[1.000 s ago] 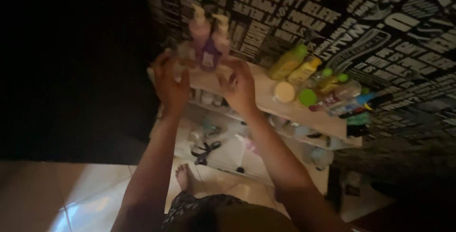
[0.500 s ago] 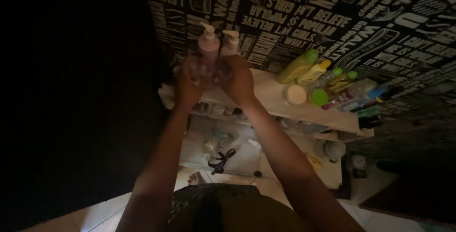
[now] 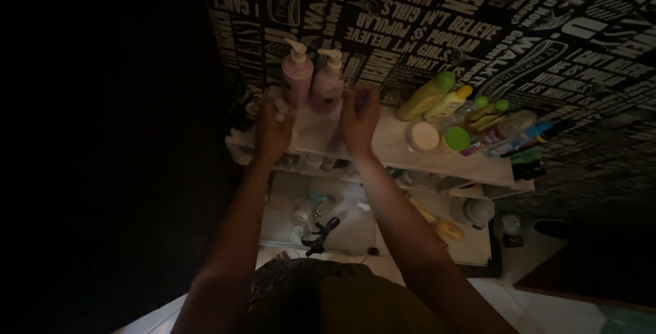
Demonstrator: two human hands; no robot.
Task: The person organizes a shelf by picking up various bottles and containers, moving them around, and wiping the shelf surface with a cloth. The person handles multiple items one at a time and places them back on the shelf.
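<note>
Both hands are hovering at the front of the white shelf point(image 3: 410, 149), and the two pump bottles are standing upright just beyond the fingers: the pink pump bottle point(image 3: 298, 81) above the left hand point(image 3: 273, 131), the paler pump bottle point(image 3: 328, 84) between it and the right hand point(image 3: 360, 121); the left fingers are curling on something small and white, the right ones are lying loosely together, empty

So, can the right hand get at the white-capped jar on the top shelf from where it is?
Probably yes. The right hand rests on the top shelf beside the pump bottles, and the white-capped jar stands just to its right near the front edge, with nothing between them.
</note>
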